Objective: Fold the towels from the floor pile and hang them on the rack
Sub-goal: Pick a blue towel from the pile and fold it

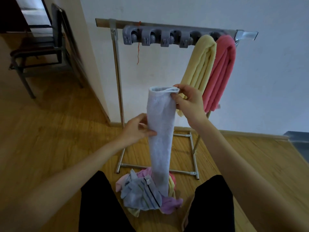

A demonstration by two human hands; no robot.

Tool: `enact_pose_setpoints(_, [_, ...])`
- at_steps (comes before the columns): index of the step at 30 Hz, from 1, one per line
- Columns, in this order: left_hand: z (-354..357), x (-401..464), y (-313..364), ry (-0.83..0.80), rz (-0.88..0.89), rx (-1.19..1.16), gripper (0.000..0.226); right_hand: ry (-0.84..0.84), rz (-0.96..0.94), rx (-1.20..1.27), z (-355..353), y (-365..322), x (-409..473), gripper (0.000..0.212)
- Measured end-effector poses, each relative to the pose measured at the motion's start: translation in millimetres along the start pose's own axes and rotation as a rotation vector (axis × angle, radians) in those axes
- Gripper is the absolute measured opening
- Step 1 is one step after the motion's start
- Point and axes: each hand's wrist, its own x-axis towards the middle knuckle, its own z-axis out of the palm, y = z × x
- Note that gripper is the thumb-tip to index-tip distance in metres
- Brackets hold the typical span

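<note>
A pale blue towel, folded into a long narrow strip, hangs in front of me. My right hand pinches its top end. My left hand grips the strip's left edge lower down. The towel's bottom end reaches the floor pile, a heap of pink, blue striped, yellow and purple towels between my knees. Behind stands the metal rack with a grey holder bar along its top. A folded yellow towel and a folded pink towel hang at the bar's right end.
A dark chair stands at the back left beside a wall corner. The rack's base tubes lie on the wooden floor just beyond the pile. A white wall is behind the rack. A dark object sits at the right edge.
</note>
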Motion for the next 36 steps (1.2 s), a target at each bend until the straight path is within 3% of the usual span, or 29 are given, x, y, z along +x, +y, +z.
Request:
enact_pose_setpoints(4, [29, -9, -29, -0.162, -0.192, -0.143, 0.027, -0.015, 0.050, 0.081, 0, -7, -6, 0.020])
enact_pose_setpoints(7, [50, -9, -47, -0.218, -0.314, -0.139, 0.024, 0.014, 0.064, 0.192, -2, -16, -9, 0.014])
enact_pose_setpoints(11, [82, -20, -70, -0.201, -0.466, -0.207, 0.011, 0.173, 0.110, 0.297, -10, -21, -11, 0.013])
enact_pose_setpoints(14, [92, -28, -81, -0.170, -0.556, -0.280, 0.022, 0.395, 0.188, 0.270, -19, -3, -16, 0.011])
enact_pose_setpoints(17, [81, -28, -79, -0.118, -0.581, -0.245, 0.022, 0.583, 0.329, 0.265, -34, 36, -31, 0.018])
enact_pose_setpoints(19, [69, -25, -78, -0.109, -0.509, -0.227, 0.012, 0.655, 0.441, 0.221, -43, 68, -45, 0.021])
enact_pose_setpoints(21, [54, -20, -66, -0.130, -0.408, -0.165, 0.018, 0.678, 0.550, 0.148, -46, 98, -62, 0.020])
enact_pose_setpoints(24, [34, -8, -39, -0.175, -0.249, -0.138, 0.019, 0.609, 0.699, 0.084, -36, 134, -89, 0.013])
enact_pose_setpoints(26, [21, -1, -15, -0.267, -0.168, -0.103, 0.010, 0.490, 0.769, 0.037, -30, 154, -107, 0.015])
enact_pose_setpoints(30, [-8, 7, 30, -0.509, -0.040, -0.020, 0.015, 0.197, 0.889, -0.109, -22, 169, -132, 0.014])
enact_pose_setpoints(33, [-20, 8, 53, -0.631, -0.035, -0.027, 0.006, 0.063, 0.715, -0.374, -18, 157, -130, 0.025])
enact_pose_setpoints(34, [-22, 9, 57, -0.655, -0.038, -0.013, 0.007, 0.061, 0.591, -0.351, -17, 149, -126, 0.025])
enact_pose_setpoints(36, [-22, 10, 61, -0.699, -0.044, 0.027, 0.007, -0.017, 0.449, -0.058, -13, 127, -113, 0.023])
